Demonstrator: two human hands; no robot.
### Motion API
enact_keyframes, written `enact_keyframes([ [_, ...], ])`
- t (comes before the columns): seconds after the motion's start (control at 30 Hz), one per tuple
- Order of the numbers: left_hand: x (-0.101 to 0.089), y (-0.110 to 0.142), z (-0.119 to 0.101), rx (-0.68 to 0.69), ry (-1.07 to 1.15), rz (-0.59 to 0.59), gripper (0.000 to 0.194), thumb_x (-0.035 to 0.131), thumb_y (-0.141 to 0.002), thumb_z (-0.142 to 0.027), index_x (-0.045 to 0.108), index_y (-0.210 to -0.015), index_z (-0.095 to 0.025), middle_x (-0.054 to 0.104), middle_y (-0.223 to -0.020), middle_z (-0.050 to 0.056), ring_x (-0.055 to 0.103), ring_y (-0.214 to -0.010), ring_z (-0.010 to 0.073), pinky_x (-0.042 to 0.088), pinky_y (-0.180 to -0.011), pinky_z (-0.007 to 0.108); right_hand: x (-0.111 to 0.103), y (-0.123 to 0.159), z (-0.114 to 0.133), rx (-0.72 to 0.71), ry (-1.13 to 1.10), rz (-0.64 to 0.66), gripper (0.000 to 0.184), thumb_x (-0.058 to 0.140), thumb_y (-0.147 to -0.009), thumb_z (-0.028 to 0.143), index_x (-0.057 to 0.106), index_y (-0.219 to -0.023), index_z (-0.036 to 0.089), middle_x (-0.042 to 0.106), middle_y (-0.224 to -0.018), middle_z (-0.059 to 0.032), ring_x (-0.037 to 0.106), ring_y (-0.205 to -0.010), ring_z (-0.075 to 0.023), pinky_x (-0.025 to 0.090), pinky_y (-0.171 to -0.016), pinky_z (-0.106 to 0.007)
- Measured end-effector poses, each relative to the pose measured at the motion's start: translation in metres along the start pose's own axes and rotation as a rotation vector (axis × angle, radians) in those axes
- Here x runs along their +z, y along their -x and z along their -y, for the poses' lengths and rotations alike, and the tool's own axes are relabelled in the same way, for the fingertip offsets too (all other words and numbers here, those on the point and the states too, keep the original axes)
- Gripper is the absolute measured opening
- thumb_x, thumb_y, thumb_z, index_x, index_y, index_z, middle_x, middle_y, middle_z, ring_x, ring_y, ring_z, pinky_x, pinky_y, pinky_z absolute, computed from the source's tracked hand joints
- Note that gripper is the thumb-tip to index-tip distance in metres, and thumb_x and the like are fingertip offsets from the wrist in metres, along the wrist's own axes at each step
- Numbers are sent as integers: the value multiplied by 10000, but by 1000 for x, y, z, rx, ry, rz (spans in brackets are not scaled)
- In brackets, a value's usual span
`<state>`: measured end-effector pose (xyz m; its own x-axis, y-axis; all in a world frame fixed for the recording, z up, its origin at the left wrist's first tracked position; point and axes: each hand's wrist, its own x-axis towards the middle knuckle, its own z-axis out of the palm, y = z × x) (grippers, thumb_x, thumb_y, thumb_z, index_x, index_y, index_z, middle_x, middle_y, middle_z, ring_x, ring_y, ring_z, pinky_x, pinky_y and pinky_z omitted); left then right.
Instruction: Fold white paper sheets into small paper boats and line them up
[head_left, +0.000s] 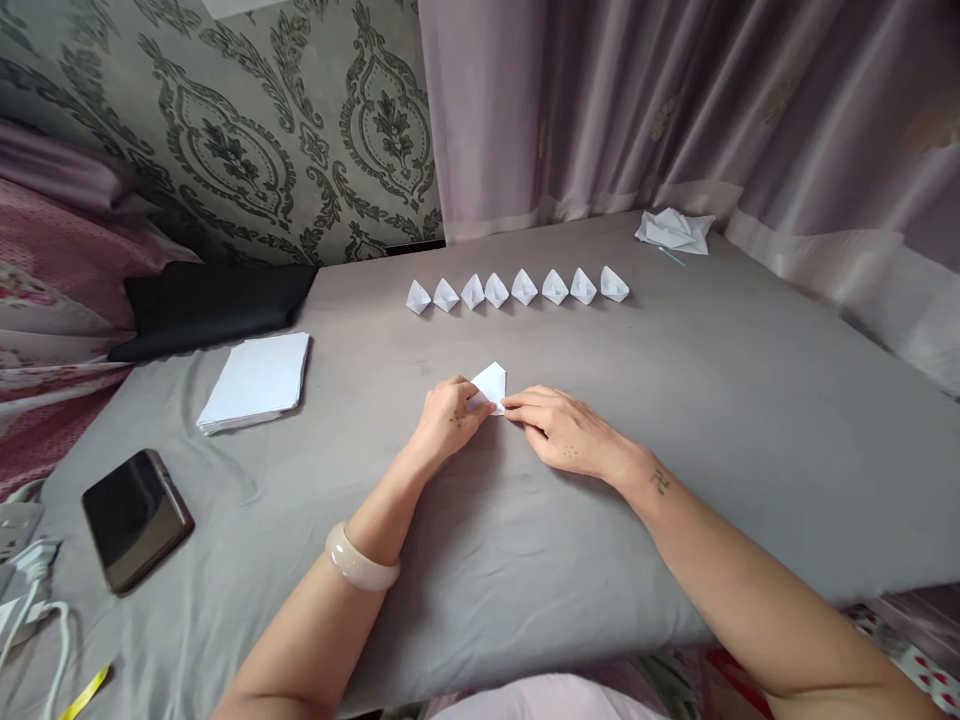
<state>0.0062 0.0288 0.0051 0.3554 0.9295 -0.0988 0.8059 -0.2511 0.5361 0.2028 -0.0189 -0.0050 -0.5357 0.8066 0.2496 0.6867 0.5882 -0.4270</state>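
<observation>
A small folded white paper piece [492, 381] lies on the grey sheet [675, 420] in the middle of the surface. My left hand [448, 417] rests on its left side with the fingers curled and pinching its lower edge. My right hand [559, 428] lies flat to its right, fingers stretched toward the paper and pressing its lower right corner. A pale bangle [361, 560] sits on my left wrist. Behind the paper, a row of several finished folded paper shapes [517, 288] stands in a line.
A stack of white paper sheets [257, 381] lies at the left. A black phone [136, 517] and a white charger cable [34, 600] are at the near left. A black cloth [214, 305] lies at the back left, crumpled white paper [675, 230] at the back right by the curtain.
</observation>
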Motion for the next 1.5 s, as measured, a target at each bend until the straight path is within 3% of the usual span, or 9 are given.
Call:
enact_keyframes([
  [0.6,3,-3,4,2,-37,17,233,548,-828,-363,556,-700,-169,597,-894,46,546,-718,156,384,-625,264,-3,1,3,40,-28,16,419,426,-797,2,670,-1063,214,674,-1164,-27,584,-1065,-186,499,-867,-322],
  [0.93,1,1,0,-12,-29,-25,240,594,-827,-353,555,-676,-171,599,-907,56,543,-773,174,378,-661,282,-1,1,9,-6,137,73,487,416,-811,1,627,-1196,212,618,-1195,-67,539,-1038,-209,482,-853,-363],
  [1.17,-2,8,9,-72,115,-72,202,539,-876,-337,618,-776,-181,584,-969,49,536,-847,173,399,-744,303,-1,-2,14,9,172,83,422,416,-825,10,662,-1117,191,622,-1176,-60,529,-991,-207,478,-816,-350],
  [1.5,0,3,9,-116,86,-102,194,581,-848,-334,601,-734,-179,579,-980,67,531,-912,205,400,-782,333,-2,-3,16,20,182,87,385,423,-832,15,673,-1062,197,632,-1144,-67,532,-969,-207,467,-805,-348],
])
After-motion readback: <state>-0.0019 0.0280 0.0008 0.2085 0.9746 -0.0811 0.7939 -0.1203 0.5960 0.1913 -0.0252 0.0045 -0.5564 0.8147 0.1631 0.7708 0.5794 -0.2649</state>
